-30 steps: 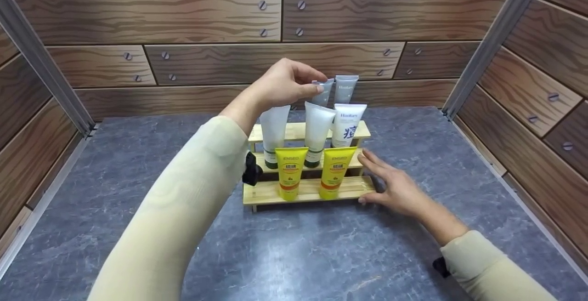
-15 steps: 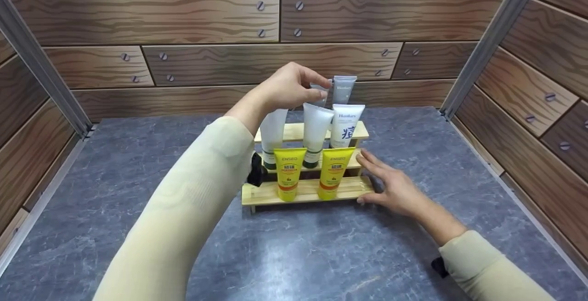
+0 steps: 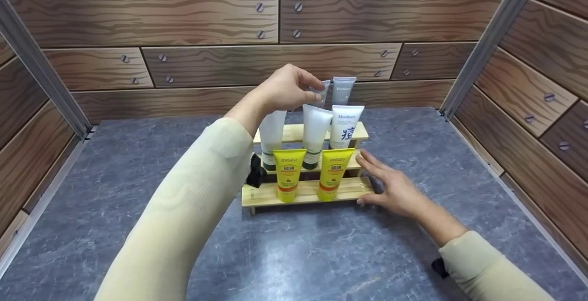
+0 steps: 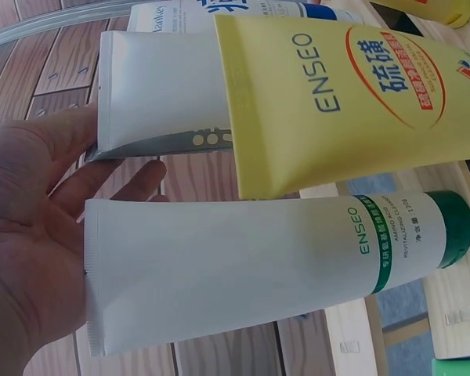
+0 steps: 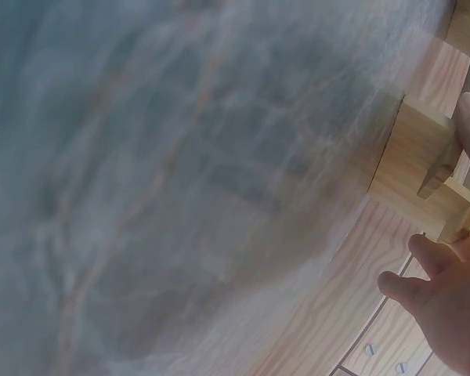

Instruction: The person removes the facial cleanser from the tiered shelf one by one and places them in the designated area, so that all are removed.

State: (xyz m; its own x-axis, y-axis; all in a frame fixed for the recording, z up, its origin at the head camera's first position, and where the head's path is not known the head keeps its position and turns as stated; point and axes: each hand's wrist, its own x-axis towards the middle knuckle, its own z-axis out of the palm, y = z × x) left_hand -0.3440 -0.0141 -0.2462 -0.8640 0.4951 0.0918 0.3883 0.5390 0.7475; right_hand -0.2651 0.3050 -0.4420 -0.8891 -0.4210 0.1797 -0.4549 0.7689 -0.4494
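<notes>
My left hand (image 3: 287, 88) reaches over the wooden tiered rack (image 3: 257, 195) and pinches the top of a grey squeeze tube (image 3: 326, 90) at the back; its lower part is hidden. A second grey tube (image 3: 343, 90) stands to its right. The middle tier bears two white tubes with green caps, one on the left (image 3: 272, 133) and one in the middle (image 3: 316, 128), plus a white blue-lettered tube (image 3: 347, 124). Two yellow tubes, left (image 3: 288, 174) and right (image 3: 334, 172), stand in front. My right hand (image 3: 395, 188) touches the rack's right end with fairly straight fingers.
The rack stands on a grey marbled tabletop (image 3: 294, 250). Wood-patterned panels (image 3: 206, 18) rise behind it and at both sides, with metal corner posts (image 3: 496, 34). Dark wrist devices show under both sleeves.
My left fingers have shifted slightly around the top of the grey tube, which shows again after being mostly covered. The right hand has stayed at the rack's end; the other tubes have not moved.
</notes>
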